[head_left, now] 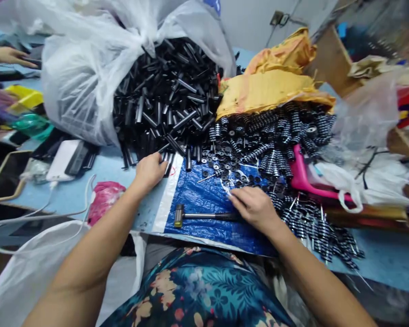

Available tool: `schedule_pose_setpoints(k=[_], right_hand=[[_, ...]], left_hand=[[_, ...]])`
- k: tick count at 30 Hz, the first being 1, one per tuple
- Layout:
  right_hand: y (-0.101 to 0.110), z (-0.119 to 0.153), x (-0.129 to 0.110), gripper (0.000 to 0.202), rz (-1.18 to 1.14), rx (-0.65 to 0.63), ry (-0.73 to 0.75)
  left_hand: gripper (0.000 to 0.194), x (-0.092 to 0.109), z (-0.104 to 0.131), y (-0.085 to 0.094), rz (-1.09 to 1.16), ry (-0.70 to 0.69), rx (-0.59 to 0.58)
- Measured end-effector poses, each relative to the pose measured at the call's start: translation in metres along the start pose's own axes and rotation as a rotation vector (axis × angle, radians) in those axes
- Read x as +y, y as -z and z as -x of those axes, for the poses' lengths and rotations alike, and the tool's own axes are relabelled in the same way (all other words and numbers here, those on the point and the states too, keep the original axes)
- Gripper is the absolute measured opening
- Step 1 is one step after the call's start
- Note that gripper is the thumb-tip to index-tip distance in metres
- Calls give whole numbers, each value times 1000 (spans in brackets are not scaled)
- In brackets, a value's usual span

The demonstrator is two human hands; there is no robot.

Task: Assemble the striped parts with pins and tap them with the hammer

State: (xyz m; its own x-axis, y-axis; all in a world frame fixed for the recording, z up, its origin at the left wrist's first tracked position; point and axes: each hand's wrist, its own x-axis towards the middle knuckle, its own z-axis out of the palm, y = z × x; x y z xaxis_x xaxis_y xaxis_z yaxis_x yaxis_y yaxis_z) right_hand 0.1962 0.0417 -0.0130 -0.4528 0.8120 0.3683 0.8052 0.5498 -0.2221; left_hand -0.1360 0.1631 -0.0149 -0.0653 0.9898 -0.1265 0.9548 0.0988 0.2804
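My left hand (150,171) is at the front edge of a big heap of short black tubes (184,116). Its fingers are curled closed against a few tubes, and whether one is in the grip is hidden. My right hand (254,206) hovers low over a blue plastic sheet (201,193), thumb and fingers pinched together at the edge of scattered small black discs (227,166). What the pinch holds, if anything, is too small to tell. A small hammer (204,216) lies on the sheet, its handle end close under my right hand.
Ribbed black rods (277,136) spill from a yellow sack (269,93) at the right. A clear plastic bag (85,86) surrounds the tube heap. Left are a white power bank (65,160), cables and a pink packet (105,200). Another person's hand (12,56) shows at far left.
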Motion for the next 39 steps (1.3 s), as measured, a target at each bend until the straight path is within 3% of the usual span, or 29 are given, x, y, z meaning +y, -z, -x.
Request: schedule_pose_setpoints(k=[3,7,10,13,17,20,23,25,28,31,33,35,39], right_hand=[[14,-21,50,22,308,46,-117],[19,-62,99,28,541,-161,-62],[17,-80,114,27,558,-284,32],[18,-75,112,26,451,-321,26],[19,-41,73,27,-71,-194,-248],[11,-20,27,38,-831,-92,-572],[-1,-19,-15,47,-1473,-55,-889],[-10,-26,-35,51,-1657,9,-1048],[-17,-37,-55,52,-1759,56,-1150],[-18,-39,-68,50,-1793,63,-1085],[-17,-37,-73,49,-1793,78,-1015],[-15,-36,-76,47,-1785,110,-984],[-21,-35,-80,42,-1658,251,-973]], left_hand=[[22,-9,-4,-6,45,25,26],[30,-4,4,-7,32,53,41],[26,3,7,-10,30,46,71],[14,-3,4,-14,155,81,114],[10,-25,10,-17,433,104,283],[17,-30,27,-10,599,50,477],[20,-13,51,3,736,-12,553],[22,6,67,11,934,8,471],[19,33,91,17,1332,100,194],[18,51,112,13,1671,137,-124],[20,59,123,6,1762,130,-283],[24,66,131,-2,1715,87,-333],[28,82,141,-21,1421,-86,-237]])
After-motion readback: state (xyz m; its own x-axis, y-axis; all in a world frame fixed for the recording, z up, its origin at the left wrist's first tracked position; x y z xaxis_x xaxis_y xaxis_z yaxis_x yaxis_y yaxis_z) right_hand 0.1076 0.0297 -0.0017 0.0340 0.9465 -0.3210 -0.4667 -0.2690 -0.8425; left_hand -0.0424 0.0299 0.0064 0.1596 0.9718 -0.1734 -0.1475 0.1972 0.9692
